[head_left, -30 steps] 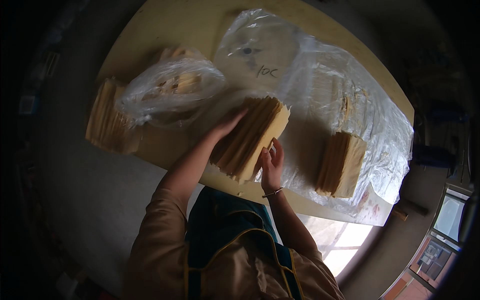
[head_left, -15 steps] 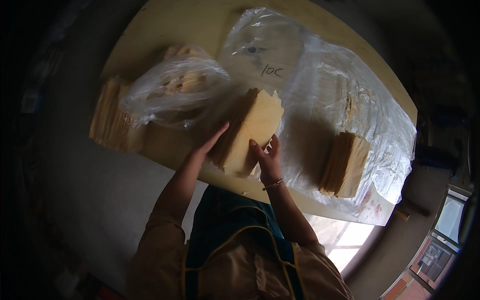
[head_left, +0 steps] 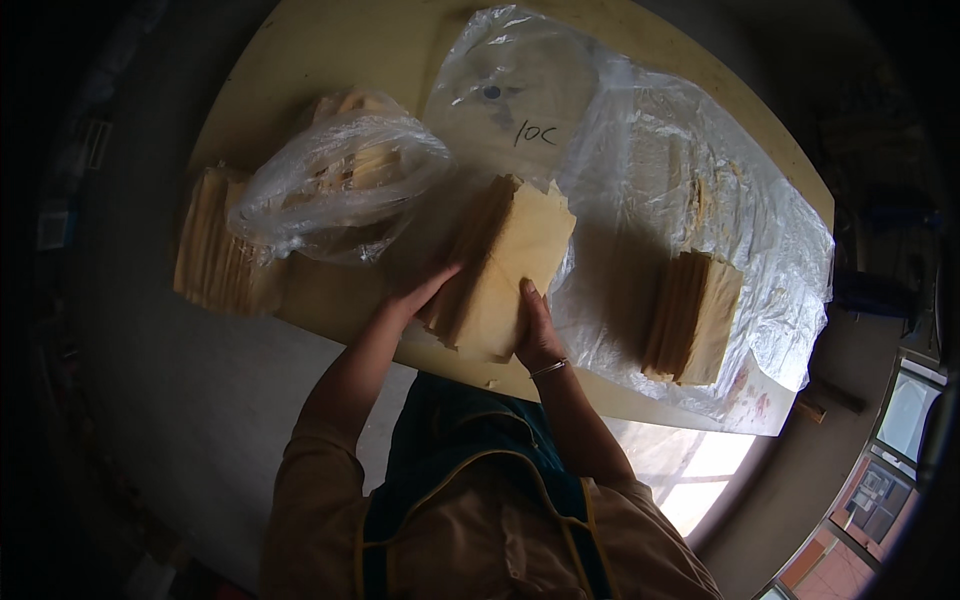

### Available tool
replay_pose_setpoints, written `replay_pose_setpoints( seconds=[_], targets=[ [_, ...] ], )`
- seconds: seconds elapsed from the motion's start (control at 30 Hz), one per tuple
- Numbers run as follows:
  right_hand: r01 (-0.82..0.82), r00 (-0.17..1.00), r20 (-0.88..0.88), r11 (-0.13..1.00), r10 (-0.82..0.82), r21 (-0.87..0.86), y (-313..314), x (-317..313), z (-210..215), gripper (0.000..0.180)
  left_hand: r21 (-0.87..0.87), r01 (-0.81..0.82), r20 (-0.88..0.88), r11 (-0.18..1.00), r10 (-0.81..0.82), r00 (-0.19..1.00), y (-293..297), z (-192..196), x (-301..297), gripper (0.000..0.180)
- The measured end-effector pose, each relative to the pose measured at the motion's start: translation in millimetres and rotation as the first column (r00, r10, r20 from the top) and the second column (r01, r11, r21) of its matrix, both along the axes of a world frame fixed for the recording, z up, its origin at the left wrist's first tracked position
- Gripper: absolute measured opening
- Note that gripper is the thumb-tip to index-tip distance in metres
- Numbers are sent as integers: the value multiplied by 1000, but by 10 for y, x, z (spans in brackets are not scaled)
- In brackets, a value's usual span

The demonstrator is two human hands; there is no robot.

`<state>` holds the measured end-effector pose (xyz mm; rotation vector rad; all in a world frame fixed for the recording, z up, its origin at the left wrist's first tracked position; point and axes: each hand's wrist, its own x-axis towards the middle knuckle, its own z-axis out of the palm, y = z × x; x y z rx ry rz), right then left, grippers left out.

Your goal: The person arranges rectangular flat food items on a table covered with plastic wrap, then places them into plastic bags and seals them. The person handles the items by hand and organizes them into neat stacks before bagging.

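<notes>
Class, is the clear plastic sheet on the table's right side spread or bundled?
Spread: the wrinkled sheet covers much of the table right of the held stack.

The middle stack [head_left: 530, 240] is between the left grip [head_left: 430, 290] and the right grip [head_left: 538, 335], near the front edge of the worktop [head_left: 250, 90] (whether it rests there or is held just above, I cannot tell); far to its left, at the worktop's left end, stands the left stack [head_left: 210, 245]; a bag [head_left: 275, 200] lies between these two, just beside the left stack, with more sheets [head_left: 375, 160] in or under it; film [head_left: 775, 280] spreads behind and to the right of the middle stack; on it, well apart, stands the right stack [head_left: 690, 320].
</notes>
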<state>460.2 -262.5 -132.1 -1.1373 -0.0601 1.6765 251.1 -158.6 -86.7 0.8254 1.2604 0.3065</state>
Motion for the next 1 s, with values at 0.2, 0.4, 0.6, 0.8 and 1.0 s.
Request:
replay_pose_setpoints(
  seconds=[0.2,0.4,0.6,0.8,1.0],
  targets=[
    [-49,988,-148,996,38,-71,-103,198,9,71,192,-98,147,977,70,987,-175,-491,77,84],
    [-31,999,-30,996,29,-87,-289,232,113,62,409,-346,-325,844,489,809,-597,-1410,-280,35],
    [37,983,-173,985,-66,-169,-521,78,197,52,-184,-598,14,780,610,792,-853,-1633,-326,19],
    [-87,976,-208,992,65,-97,-541,44,260,62,-128,-774,-2,620,780,625,-951,-1247,-105,14],
    [-97,970,-237,975,48,-200,-360,291,458,55,404,-519,39,753,552,833,-1465,-751,-117,7]
  ],
)
